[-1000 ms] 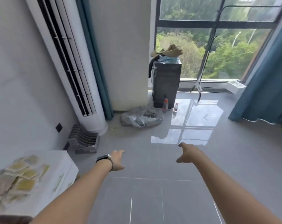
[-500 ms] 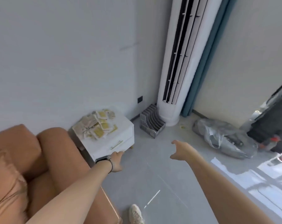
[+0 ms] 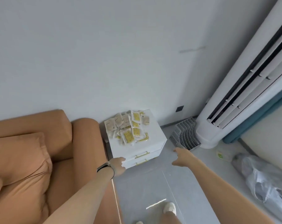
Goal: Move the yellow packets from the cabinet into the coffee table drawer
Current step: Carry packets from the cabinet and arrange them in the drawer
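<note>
We see yellow packets (image 3: 129, 126), some paler beige with clear edges, heaped on a white cabinet (image 3: 138, 147) with gold handles (image 3: 142, 154). The sofa (image 3: 40, 151) is burnt orange. The wall (image 3: 104, 54) is pale grey-white, the floor (image 3: 153, 183) grey tile. The air conditioner (image 3: 243, 94) is white with black slats, the curtain (image 3: 256, 118) teal, the file rack (image 3: 184, 136) grey.

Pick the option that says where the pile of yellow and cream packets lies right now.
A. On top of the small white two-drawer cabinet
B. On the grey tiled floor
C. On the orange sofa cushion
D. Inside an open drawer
A: the pile of yellow and cream packets rests on the top surface of the small white two-drawer cabinet, whose two gold-handled drawers are both shut.
</note>
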Tool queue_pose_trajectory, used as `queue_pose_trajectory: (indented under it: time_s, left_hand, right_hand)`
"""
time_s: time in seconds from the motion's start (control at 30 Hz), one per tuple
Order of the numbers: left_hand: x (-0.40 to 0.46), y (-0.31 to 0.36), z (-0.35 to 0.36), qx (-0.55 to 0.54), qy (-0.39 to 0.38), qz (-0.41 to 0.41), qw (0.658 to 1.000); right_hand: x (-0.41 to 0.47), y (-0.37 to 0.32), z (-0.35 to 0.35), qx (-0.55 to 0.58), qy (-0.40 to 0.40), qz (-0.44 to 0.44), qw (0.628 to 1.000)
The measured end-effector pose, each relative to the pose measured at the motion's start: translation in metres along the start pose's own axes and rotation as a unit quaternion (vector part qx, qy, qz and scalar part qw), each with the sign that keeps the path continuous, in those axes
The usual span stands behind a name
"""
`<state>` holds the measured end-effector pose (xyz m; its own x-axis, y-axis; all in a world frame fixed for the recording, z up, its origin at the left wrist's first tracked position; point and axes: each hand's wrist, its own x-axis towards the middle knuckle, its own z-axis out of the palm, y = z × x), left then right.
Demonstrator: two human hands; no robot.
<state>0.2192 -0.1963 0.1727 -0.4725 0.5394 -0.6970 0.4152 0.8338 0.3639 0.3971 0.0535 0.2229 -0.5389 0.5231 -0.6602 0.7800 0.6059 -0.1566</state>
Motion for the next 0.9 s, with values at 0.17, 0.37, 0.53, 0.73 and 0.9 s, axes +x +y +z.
queue_pose_trajectory:
  time_s: [0.17,0.37,0.53,0.73,0.9]
  left_hand:
    - [0.040,-0.036,0.003,-0.071,-0.002,-0.061,0.996]
    - [0.120,-0.045,-0.026,-0.150,0.001,-0.089,0.985]
    - [0.187,-0.047,-0.034,-0.287,0.005,-0.146,0.947]
    - [0.254,-0.051,-0.020,-0.391,0.011,-0.176,0.903]
    - [0.304,-0.057,-0.007,-0.430,0.019,-0.194,0.882]
  right_hand:
    - [0.081,-0.071,-0.004,-0.038,-0.040,-0.075,0.996]
    - [0.184,-0.102,-0.004,-0.028,-0.082,-0.066,0.994]
    - [0.263,-0.115,0.005,0.029,-0.122,-0.028,0.992]
    - [0.331,-0.143,0.049,0.145,-0.124,0.005,0.982]
    - [0.380,-0.166,0.082,0.309,-0.020,0.065,0.949]
